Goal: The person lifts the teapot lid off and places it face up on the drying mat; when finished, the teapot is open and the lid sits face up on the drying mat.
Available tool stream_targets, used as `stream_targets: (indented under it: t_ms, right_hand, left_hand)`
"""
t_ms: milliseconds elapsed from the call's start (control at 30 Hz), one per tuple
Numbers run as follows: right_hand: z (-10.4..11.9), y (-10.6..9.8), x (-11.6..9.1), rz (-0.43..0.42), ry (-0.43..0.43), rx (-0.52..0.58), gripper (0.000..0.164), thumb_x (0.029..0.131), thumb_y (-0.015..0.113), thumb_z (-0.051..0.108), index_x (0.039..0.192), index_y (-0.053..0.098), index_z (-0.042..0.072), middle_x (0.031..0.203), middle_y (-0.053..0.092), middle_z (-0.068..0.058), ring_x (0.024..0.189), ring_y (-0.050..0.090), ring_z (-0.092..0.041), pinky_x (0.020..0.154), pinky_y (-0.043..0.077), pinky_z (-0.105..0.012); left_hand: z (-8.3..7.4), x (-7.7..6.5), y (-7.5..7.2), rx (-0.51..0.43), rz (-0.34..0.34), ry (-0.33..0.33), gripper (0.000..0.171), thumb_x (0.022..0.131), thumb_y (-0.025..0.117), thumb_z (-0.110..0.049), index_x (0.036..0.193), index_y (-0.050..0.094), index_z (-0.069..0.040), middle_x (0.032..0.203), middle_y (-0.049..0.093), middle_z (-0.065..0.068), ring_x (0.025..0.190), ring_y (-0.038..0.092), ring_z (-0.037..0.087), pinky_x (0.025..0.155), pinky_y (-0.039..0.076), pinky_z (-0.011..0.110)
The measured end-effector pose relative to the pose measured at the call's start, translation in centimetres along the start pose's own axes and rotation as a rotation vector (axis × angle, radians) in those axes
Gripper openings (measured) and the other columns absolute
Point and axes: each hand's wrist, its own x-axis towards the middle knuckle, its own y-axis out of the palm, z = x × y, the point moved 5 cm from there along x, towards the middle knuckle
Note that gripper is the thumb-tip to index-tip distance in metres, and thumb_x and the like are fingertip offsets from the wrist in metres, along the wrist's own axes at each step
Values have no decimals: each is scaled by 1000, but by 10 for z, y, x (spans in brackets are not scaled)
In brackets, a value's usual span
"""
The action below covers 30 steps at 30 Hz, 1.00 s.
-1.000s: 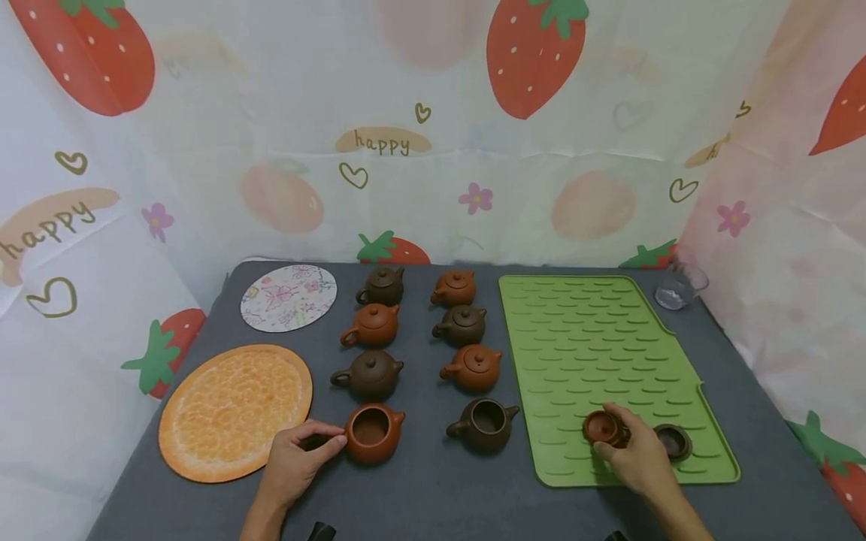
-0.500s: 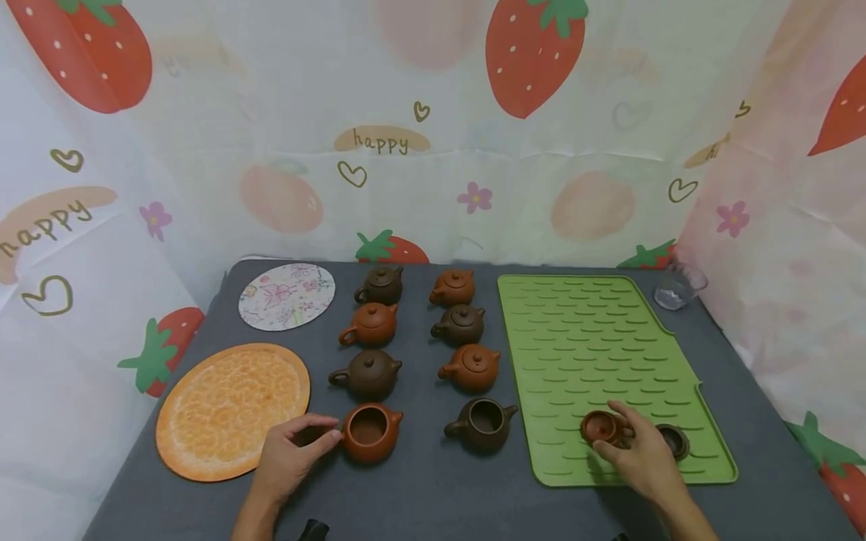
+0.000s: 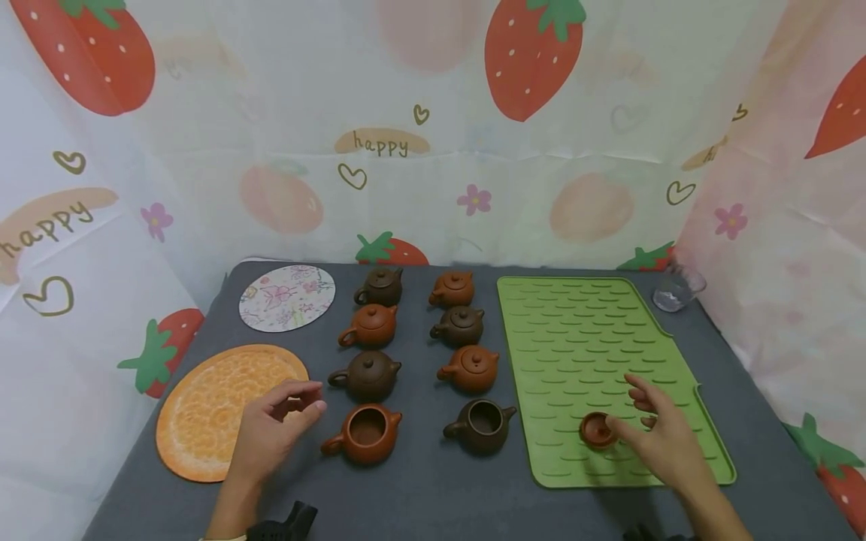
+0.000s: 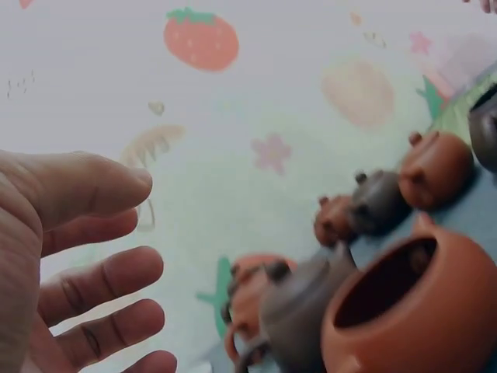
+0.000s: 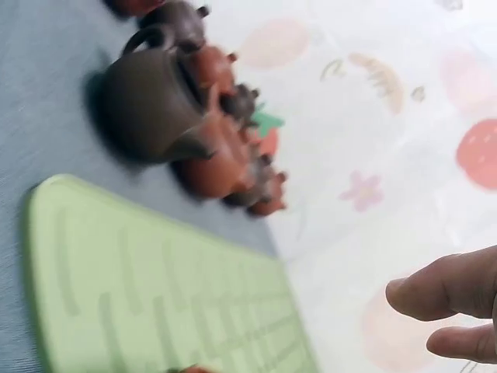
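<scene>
A lidless red-brown teapot point(image 3: 368, 434) stands at the front of the left column, its handle towards my left hand point(image 3: 269, 432). That hand hovers left of the handle, fingers loosely bent and holding nothing. In the left wrist view, the thumb point(image 4: 93, 186) is apart from the fingers. A red-brown teapot lid point(image 3: 597, 430) lies hollow side up on the green mat point(image 3: 575, 323). Above the mat is my right hand point(image 3: 666, 439), fingers spread and holding nothing, its thumb overlapping the lid's right edge. The dark lid seen earlier is hidden behind this hand.
A lidless dark teapot point(image 3: 483, 427) heads the right column, with several lidded teapots point(image 3: 370, 374) behind in two columns. An orange round mat point(image 3: 233, 409) and a floral round mat point(image 3: 287, 298) lie left. A clear glass pitcher point(image 3: 673, 291) stands back right.
My left hand has let go of the red-brown teapot's handle and drawn left and upward. My right hand has released the red-brown lid and moved right, its fingers opening.
</scene>
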Motion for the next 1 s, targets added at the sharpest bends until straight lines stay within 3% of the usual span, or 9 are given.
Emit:
stream_targets:
  t_ms: [67, 267, 367, 567, 1000]
  right_hand:
    - [10, -6, 0, -32, -44, 0, 72, 91, 70, 18, 148, 30, -2, 134, 41, -27, 117, 40, -40, 87, 40, -52]
    - [37, -17, 3, -110, -170, -41, 68, 90, 71, 18, 147, 38, 4, 132, 48, -20, 115, 46, -32, 81, 41, -23]
    - [48, -18, 5, -114, -213, -30, 66, 91, 70, 18, 147, 38, 5, 130, 49, -18, 114, 46, -30, 80, 40, -18]
    - [70, -20, 13, -101, -271, -8, 64, 91, 70, 21, 147, 40, 9, 127, 52, -13, 111, 47, -21, 82, 40, -17]
    - [90, -11, 42, -29, -338, 27, 59, 92, 69, 23, 144, 45, 12, 123, 55, -11, 107, 53, -24, 85, 45, -30]
  left_hand:
    - [-6, 6, 2, -1, 5, 36, 28, 78, 70, 17, 105, 68, 8, 98, 66, 17, 85, 62, 19, 74, 51, 23]
    - [-36, 23, 14, 4, 58, 98, 30, 78, 68, 20, 106, 65, 12, 99, 62, 27, 84, 60, 27, 75, 50, 23]
    - [-54, 30, 21, 17, 69, 106, 29, 78, 68, 19, 106, 65, 12, 99, 62, 28, 83, 59, 26, 74, 50, 24]
    - [-72, 44, 34, 50, 69, 127, 31, 77, 69, 18, 107, 66, 10, 98, 64, 23, 85, 59, 28, 73, 52, 28]
    - [-70, 70, 62, 27, 143, 94, 34, 81, 72, 10, 114, 66, 7, 102, 65, 18, 85, 58, 36, 71, 51, 31]
